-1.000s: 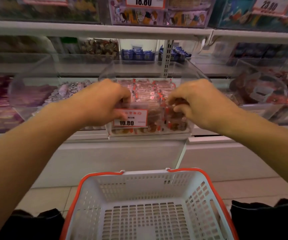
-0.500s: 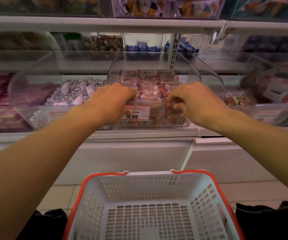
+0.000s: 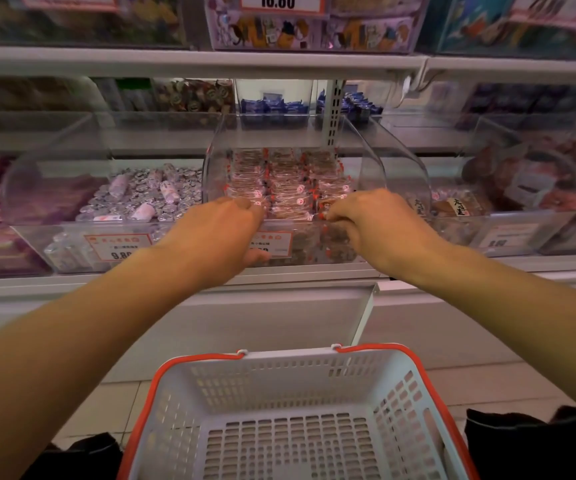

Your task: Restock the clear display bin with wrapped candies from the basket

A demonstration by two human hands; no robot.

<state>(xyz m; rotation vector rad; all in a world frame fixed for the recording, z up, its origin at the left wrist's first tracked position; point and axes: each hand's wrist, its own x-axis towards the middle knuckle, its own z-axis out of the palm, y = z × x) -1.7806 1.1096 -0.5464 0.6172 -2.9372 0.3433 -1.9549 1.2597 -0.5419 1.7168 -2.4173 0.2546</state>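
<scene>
Left hand (image 3: pixel 217 233) slid lower over bin (image 3: pixel 217 161) front | right hand (image 3: pixel 373 223) unchanged

The clear plastic display bin (image 3: pixel 355 157) sits on the shelf, packed with neat rows of red-trimmed wrapped candies (image 3: pixel 286 188). The white slotted basket with the orange rim (image 3: pixel 293 410) below looks empty.

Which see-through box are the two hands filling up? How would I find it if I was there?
Look along the lower shelf, just above the white basket with the orange rim. The clear display bin sits in the middle, where the left hand and right hand meet. Its wrapped candies lie in tidy red-and-clear rows, unlike the loose silvery sweets to its left.
</scene>
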